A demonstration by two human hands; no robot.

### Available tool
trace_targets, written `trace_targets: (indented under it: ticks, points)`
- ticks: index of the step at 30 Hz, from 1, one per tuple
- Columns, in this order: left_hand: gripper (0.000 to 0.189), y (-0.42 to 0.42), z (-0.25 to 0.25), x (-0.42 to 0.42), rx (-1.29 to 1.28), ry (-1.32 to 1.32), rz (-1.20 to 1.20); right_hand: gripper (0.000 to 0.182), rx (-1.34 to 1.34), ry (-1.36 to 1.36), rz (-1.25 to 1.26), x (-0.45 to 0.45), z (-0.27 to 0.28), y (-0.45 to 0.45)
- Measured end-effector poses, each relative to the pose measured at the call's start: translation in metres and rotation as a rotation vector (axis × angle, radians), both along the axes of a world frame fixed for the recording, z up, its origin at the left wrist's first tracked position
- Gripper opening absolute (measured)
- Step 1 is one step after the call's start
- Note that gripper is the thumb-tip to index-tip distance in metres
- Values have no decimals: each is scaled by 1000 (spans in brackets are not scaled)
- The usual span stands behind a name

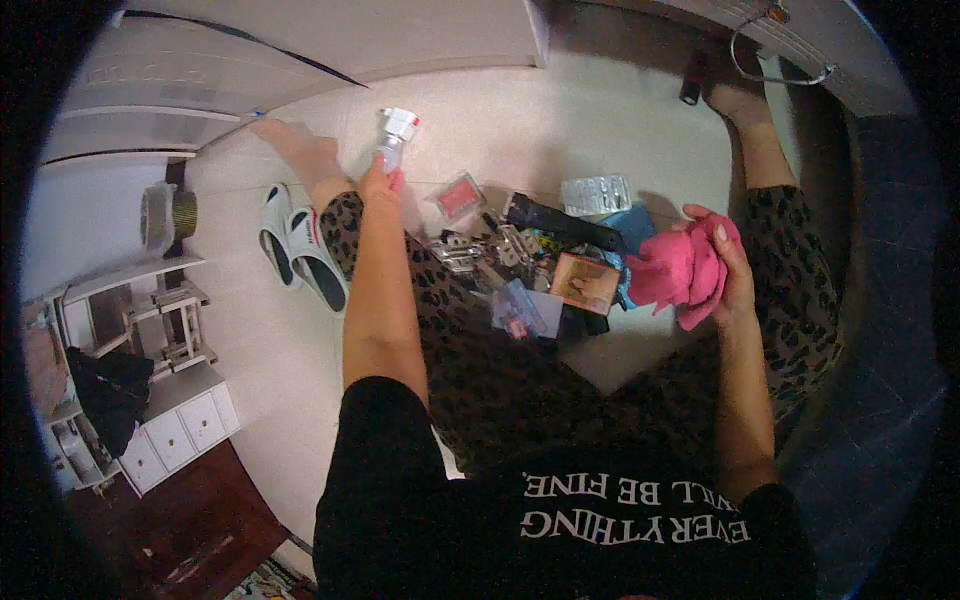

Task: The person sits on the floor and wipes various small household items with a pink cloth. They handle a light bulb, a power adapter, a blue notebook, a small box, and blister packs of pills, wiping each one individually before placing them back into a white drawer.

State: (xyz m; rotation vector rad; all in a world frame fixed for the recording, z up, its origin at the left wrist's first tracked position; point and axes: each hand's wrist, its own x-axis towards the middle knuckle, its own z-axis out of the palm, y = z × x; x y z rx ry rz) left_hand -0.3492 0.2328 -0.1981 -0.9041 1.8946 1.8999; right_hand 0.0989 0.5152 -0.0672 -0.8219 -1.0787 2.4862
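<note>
My left hand [384, 183] reaches out over the floor. Its fingers hold the lower end of a small white device [399, 124] with a pale rounded body; its exact kind is unclear. In my right hand [739, 281] is a bunched pink cloth [679, 270], held beside a pile between my legs. The pile has a black flashlight [559, 220], a silver blister pack [596, 195], a box with an orange edge [585, 283], several metal hardware pieces [457, 253], clear plastic bags [529, 311] and a blue packet [634, 227]. A red flat packet [459, 196] lies just beyond it.
White slippers [319, 266] rest beside my left leg. A pale cabinet front [450, 37] stands ahead. White drawers [172, 442] are at the left, with black cloth [112, 397] above them. By my right foot is a small dark cylinder [690, 91].
</note>
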Motion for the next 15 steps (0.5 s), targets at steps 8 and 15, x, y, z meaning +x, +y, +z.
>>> trace_targets:
  ticks: [8, 15]
  points:
    - [47, 9, 3, 8, -44, 116, -31, 43, -130, 103, -113, 13, -2, 16]
    - [36, -3, 4, 20, -156, 332, -119, 39, -152, 130, -320, 25, 5, 18]
